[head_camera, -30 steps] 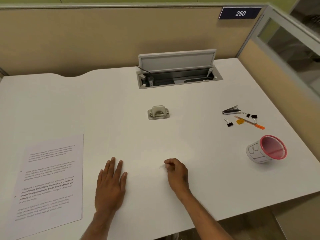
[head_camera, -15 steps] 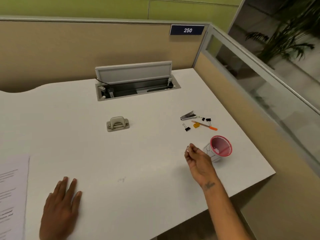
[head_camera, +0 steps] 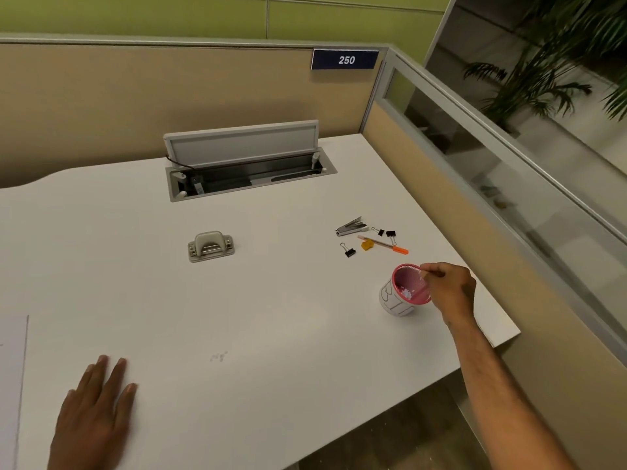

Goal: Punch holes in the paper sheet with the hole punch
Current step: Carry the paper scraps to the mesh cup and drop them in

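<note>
The grey hole punch point(head_camera: 211, 247) stands alone mid-desk, far from both hands. Only a strip of the paper sheet point(head_camera: 12, 385) shows at the left edge of the view. My left hand point(head_camera: 93, 418) lies flat on the white desk point(head_camera: 271, 317) just right of the sheet, holding nothing. My right hand point(head_camera: 451, 288) hovers at the rim of a pink mesh cup point(head_camera: 395, 300) near the desk's right edge. Its fingertips are pinched together on what looks like a tiny white paper bit. Several white bits lie inside the cup.
An open cable tray point(head_camera: 247, 178) with its lid raised is set into the back of the desk. Beyond the cup lie a small metal clipper-like tool point(head_camera: 351, 227), binder clips point(head_camera: 348, 250) and an orange-tipped pen point(head_camera: 383, 245). Partition walls point(head_camera: 441, 198) close off the back and right.
My right hand has moved from the desk's middle to the cup's rim, fingers still pinched. The view has swung right, so the sheet has slid mostly out of sight. My left hand stays flat.
</note>
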